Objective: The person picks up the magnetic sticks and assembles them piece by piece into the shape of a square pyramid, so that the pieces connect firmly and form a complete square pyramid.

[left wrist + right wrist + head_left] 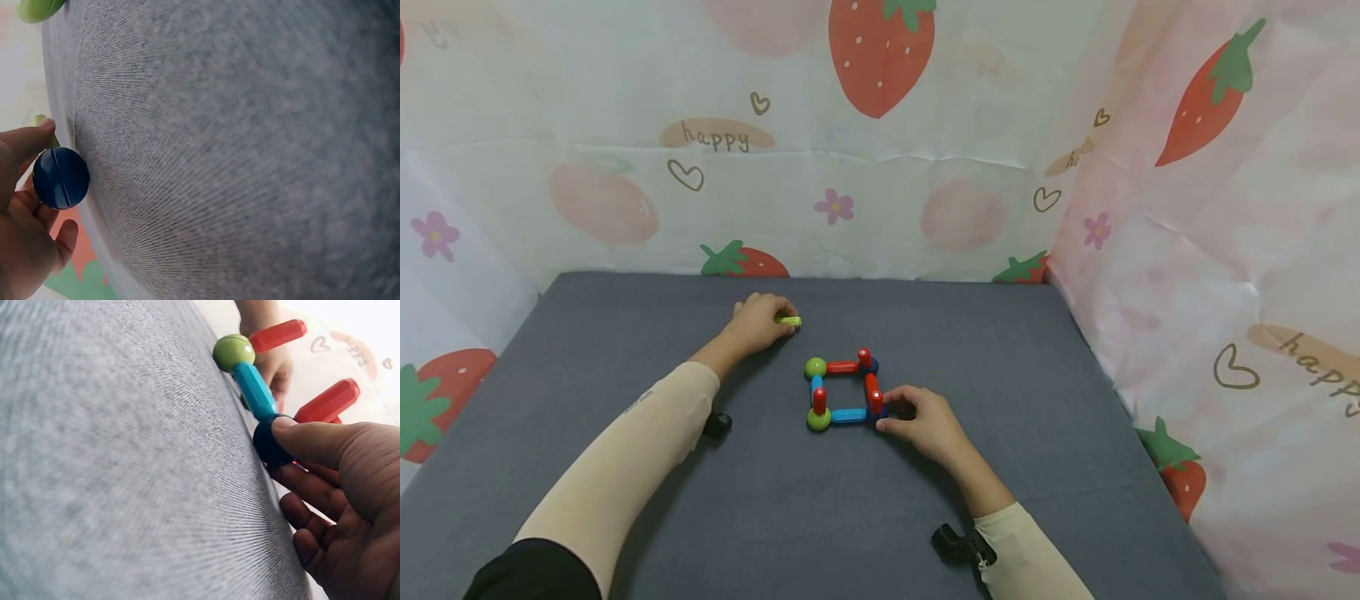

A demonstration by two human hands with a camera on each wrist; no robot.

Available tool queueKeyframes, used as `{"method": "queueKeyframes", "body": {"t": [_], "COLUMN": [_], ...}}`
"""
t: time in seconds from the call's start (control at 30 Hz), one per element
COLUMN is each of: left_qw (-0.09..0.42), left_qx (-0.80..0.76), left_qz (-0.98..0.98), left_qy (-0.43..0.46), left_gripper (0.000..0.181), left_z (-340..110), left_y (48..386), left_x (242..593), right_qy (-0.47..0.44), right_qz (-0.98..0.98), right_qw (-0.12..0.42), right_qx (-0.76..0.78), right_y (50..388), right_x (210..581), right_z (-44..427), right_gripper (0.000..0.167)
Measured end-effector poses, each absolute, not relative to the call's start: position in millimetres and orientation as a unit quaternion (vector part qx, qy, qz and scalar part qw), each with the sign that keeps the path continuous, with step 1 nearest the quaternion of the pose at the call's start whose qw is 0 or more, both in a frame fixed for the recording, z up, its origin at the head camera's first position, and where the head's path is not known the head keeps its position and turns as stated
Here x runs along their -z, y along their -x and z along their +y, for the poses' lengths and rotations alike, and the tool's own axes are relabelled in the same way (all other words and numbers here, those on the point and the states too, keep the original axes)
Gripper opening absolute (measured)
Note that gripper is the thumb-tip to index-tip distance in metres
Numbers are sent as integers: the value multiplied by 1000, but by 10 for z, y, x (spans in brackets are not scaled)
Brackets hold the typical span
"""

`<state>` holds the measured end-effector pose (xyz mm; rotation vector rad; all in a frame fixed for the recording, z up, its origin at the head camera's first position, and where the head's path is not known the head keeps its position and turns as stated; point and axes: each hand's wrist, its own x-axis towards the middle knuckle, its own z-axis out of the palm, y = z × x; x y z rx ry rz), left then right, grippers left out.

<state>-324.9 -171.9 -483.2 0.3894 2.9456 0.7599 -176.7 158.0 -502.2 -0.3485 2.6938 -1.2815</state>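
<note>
A square toy frame of balls and rods lies on the grey cloth. It has a red rod (842,367), a blue rod (849,415) and green balls (818,418) at its left corners, with short red rods standing up from other corners. At the near right corner, my right hand (925,423) pinches a dark blue ball (272,442) between thumb and fingers. Beyond the frame's far left corner, my left hand (758,323) holds a yellow-green rod (790,321). A blue ball (60,178) shows at those fingers in the left wrist view; the head view hides it.
A grey cloth (820,517) covers the table. Behind it and along the sides hang pale curtains (865,167) printed with strawberries. Black camera mounts sit at both wrists, the right one (958,546) close above the cloth.
</note>
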Motion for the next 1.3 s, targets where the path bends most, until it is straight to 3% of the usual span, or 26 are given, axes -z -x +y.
{"method": "queueKeyframes", "body": {"t": [0.6, 0.83, 1.3], "left_qw": [-26, -15, 14], "left_qx": [-304, -364, -419], "left_qz": [940, 918, 898], "left_qy": [-152, -154, -137], "left_gripper": [24, 30, 24], "left_z": [-1599, -1490, -1366], "left_y": [3018, 2796, 2529], "left_x": [4639, 4492, 4478], "right_qy": [117, 111, 118], "right_qz": [892, 895, 895], "right_qw": [68, 67, 64], "right_qx": [431, 428, 426], "right_y": [1756, 1762, 1764], "right_x": [5038, 5025, 5023], "right_z": [1570, 1573, 1586], "right_gripper": [33, 32, 33]}}
